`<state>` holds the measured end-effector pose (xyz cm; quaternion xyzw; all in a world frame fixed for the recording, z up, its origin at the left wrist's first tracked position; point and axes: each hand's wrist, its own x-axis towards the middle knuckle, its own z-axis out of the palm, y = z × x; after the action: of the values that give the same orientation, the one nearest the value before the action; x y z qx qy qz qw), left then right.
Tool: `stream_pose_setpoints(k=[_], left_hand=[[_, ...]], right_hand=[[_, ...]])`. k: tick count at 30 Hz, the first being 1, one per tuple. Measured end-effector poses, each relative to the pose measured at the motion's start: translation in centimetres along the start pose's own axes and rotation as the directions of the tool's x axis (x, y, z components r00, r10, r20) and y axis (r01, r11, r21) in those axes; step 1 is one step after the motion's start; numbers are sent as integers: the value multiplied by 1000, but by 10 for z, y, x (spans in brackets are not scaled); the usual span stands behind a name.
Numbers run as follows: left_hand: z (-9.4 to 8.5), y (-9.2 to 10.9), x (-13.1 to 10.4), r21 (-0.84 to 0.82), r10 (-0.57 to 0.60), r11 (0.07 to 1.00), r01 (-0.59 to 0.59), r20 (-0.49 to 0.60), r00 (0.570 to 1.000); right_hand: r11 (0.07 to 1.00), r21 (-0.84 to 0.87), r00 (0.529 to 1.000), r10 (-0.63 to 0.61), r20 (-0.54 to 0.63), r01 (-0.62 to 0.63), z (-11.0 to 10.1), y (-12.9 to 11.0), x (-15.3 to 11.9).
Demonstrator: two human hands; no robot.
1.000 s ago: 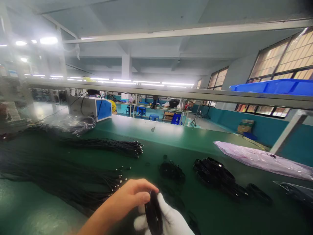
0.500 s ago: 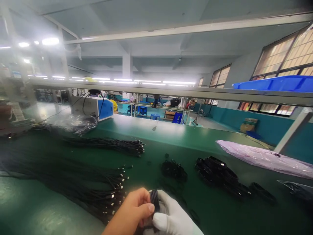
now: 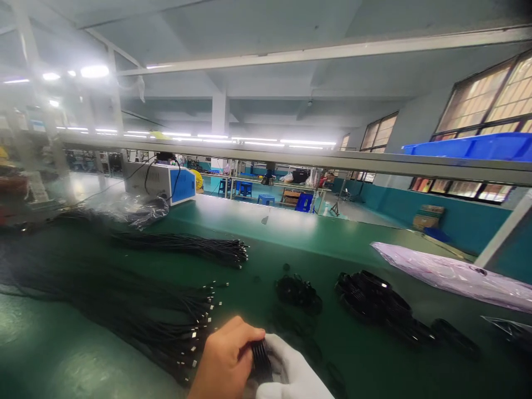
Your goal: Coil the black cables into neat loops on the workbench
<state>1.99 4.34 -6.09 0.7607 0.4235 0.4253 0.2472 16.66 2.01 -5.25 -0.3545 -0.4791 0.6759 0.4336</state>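
Observation:
At the bottom middle of the head view, a black cable coil (image 3: 261, 361) sits between my two hands, its strands side by side. My bare left hand (image 3: 229, 354) is closed on its left side, thumb pressed along the top. My right hand (image 3: 296, 370), in a white glove, wraps the coil from the right. The lower part of the coil is hidden by the fingers. Left of my hands lies a spread of straight black cables (image 3: 137, 321) with silvery plug ends. Beyond them is a second cable bundle (image 3: 187, 246).
Small black coils (image 3: 298, 293) lie ahead, and a bigger heap of black coils (image 3: 369, 299) sits to the right. A pinkish plastic bag (image 3: 449, 274) lies at the far right. A grey and blue machine (image 3: 160, 180) stands at the back left, under a shelf rail (image 3: 266, 151).
My left thumb has moved up from the front of the coil to its top edge. The coil is turned a little, with more of its strands showing. The view has shifted slightly.

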Motion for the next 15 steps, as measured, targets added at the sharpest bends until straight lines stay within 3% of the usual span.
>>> stream_pose_setpoints(k=[5, 9, 12, 15], left_hand=[[-6, 13, 10, -138, -174, 975, 176, 22, 984], [-24, 19, 19, -276, -274, 913, 301, 132, 953], [-37, 15, 22, -395, -249, 864, 313, 206, 946], [-39, 8, 20, -394, -153, 877, 275, 313, 937]], right_hand=[[962, 257, 992, 73, 104, -97, 1, -2, -7], [832, 517, 968, 86, 237, -200, -5, -6, -12], [761, 572, 926, 95, 367, -305, -13, -3, -11], [758, 590, 936, 75, 345, -278, -17, 3, -9]])
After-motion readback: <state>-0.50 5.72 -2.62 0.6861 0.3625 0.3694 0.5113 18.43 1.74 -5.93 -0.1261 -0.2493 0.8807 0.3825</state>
